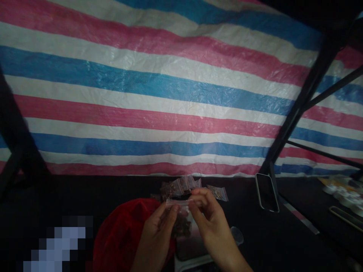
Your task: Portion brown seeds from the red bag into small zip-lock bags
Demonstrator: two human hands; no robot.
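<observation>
Between my two hands hangs a small clear zip bag with dark bits in its lower part. My left hand pinches the bag's top left corner with thumb and fingers. At the top right corner my right hand pinches the same edge, its other fingers curled. Whether the zip strip is fully closed I cannot tell. Below the bag lies a flat device with a dark top, partly covered by my hands. A red cloth or bag lies beside my left hand.
Several filled zip bags lie in a pile behind my hands, with another bag to the right. A small clear cup stands by my right wrist. A phone leans near a dark frame post. Striped sheeting hangs behind.
</observation>
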